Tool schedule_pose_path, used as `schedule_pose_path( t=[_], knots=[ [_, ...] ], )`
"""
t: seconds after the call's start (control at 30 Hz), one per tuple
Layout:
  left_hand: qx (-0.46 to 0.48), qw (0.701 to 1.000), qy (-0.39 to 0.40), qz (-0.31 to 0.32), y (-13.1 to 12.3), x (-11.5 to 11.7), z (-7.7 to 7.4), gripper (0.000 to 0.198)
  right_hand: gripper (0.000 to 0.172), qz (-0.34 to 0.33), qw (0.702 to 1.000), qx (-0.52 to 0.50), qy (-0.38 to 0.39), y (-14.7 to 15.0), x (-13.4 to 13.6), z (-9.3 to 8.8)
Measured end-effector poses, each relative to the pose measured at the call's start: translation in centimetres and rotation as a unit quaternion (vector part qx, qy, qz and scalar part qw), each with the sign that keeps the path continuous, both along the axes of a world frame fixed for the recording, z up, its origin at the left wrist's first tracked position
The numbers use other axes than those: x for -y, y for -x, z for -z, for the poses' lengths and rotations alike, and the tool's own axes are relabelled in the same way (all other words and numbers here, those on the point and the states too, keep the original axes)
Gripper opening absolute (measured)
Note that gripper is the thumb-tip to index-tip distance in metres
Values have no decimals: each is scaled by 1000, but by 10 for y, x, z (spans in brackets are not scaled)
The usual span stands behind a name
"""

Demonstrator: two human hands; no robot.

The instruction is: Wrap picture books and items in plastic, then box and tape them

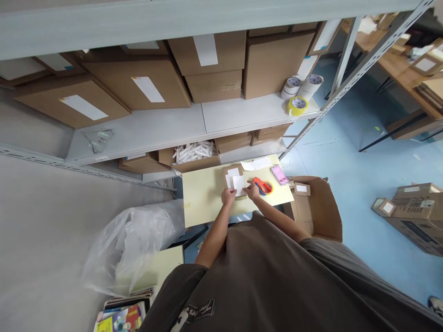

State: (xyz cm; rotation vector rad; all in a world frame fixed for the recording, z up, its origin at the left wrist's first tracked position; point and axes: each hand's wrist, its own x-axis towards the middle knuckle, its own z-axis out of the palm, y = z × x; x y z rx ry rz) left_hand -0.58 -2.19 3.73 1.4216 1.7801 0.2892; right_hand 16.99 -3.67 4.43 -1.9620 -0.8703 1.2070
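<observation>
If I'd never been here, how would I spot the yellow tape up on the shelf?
Find the grey rack behind the table. Follow the shelf with big boxes to its right end. The tape is there: the front roll, bright yellow, beside white rolls.

White slip (239,183) over brown box (228,170)

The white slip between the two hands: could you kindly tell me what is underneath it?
Beyond the edges of the white slip, part of a small brown box with white paper on top shows. Whatever the slip covers cannot be seen.
</observation>
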Motion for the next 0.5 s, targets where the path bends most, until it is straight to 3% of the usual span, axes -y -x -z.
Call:
schedule_pose_path(
  t=[0.27,0.5],
  knots=[
    [-55,998,30,-1,-11,2,3,30,42,1,999,10,43,3,-7,15],
    [-140,989,33,37,-1,-8,-6,47,48,-76,985,143,63,1,-8,15]
  ],
)
